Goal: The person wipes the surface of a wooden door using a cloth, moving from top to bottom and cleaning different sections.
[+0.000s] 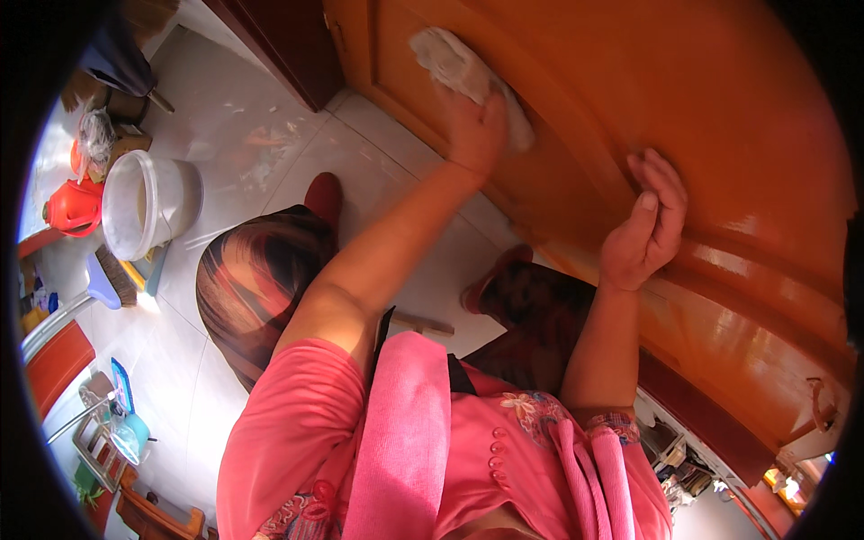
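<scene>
My left hand grips a crumpled white cloth and presses it against the lower part of a glossy orange-brown wooden door. The cloth lies over the curved moulding of a raised panel, and part of it hangs below my fingers. To the right, my right hand is raised close to the same door, its fingers loosely curved and holding nothing. Whether its fingertips touch the wood cannot be told. Pink fabric hangs down between my arms.
On the tiled floor at left stand a translucent plastic bucket and a red plastic can. Near them are a broom and a folded umbrella. A dark red door frame rises at the top. A door handle shows at right.
</scene>
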A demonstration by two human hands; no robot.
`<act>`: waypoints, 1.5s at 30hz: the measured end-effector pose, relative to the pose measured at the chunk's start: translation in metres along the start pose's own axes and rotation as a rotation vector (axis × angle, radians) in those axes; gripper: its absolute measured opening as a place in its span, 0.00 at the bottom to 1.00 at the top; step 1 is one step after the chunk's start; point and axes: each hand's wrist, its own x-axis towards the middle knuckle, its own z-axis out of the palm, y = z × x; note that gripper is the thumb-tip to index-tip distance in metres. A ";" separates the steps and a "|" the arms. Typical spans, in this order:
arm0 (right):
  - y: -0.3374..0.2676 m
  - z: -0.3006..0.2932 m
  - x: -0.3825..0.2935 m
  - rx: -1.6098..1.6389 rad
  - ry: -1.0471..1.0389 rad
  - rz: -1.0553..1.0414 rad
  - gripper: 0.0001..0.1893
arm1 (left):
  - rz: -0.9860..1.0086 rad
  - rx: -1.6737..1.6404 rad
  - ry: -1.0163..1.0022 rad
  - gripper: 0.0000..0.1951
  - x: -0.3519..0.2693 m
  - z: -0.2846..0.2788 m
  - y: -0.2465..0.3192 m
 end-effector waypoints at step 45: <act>0.006 -0.016 -0.008 -0.227 -0.077 -0.031 0.11 | 0.197 0.925 -1.059 0.23 -0.164 -0.005 -0.117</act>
